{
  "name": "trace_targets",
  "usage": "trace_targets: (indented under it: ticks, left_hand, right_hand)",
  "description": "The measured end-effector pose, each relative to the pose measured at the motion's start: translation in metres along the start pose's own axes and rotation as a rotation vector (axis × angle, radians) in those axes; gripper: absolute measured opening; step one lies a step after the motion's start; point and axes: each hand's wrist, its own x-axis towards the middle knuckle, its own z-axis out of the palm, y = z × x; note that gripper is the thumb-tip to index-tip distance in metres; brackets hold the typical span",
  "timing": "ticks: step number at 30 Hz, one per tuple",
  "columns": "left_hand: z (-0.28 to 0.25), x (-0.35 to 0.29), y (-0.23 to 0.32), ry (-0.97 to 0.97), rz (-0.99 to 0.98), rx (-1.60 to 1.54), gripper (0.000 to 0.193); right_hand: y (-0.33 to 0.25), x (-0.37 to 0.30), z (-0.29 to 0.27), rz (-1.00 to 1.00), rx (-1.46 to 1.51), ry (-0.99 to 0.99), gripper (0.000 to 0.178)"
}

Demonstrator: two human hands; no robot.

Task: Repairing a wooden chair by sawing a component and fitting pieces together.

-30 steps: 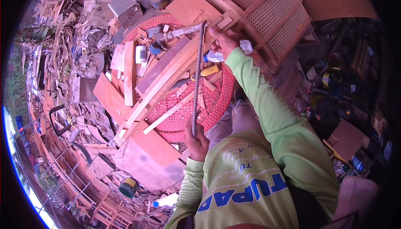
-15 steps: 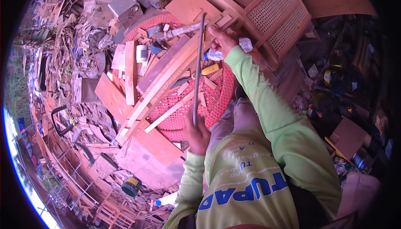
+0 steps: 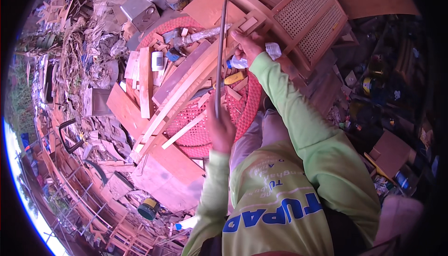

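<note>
Untidily, debris (image 3: pixel 103 137) surrounds a red woven surface (image 3: pixel 252 103); hands (image 3: pixel 221 129) (image 3: pixel 249 46) grip rod (image 3: pixel 220 60) and wood (image 3: pixel 201 73)

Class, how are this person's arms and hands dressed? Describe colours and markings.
The left sleeve and right sleeve are long, light green, plain as far as visible, and reach the wrists. The left hand and right hand wear no gloves.

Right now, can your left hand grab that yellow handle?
Probably not as things stand: the left hand is wrapped around the long dark rod. But the yellow handle lies close by and nothing seems to cover it, so an empty hand likely could.
</note>
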Motion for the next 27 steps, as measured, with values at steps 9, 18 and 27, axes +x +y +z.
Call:
trace_targets:
  ticks: [9,18,27]
  left_hand:
    - [-0.034,-0.081,0.009,-0.024,-0.178,-0.089,0.046]
    - [0.015,0.015,0.007,-0.040,-0.020,0.083,0.037]
    - [0.016,0.026,0.010,-0.011,-0.050,0.056,0.033]
  right_hand:
    - [0.007,0.009,-0.009,-0.015,0.022,0.073,0.032]
    - [0.001,0.014,-0.025,0.052,0.014,-0.060,0.027]
    - [0.002,0.002,-0.003,-0.003,-0.010,0.009,0.032]
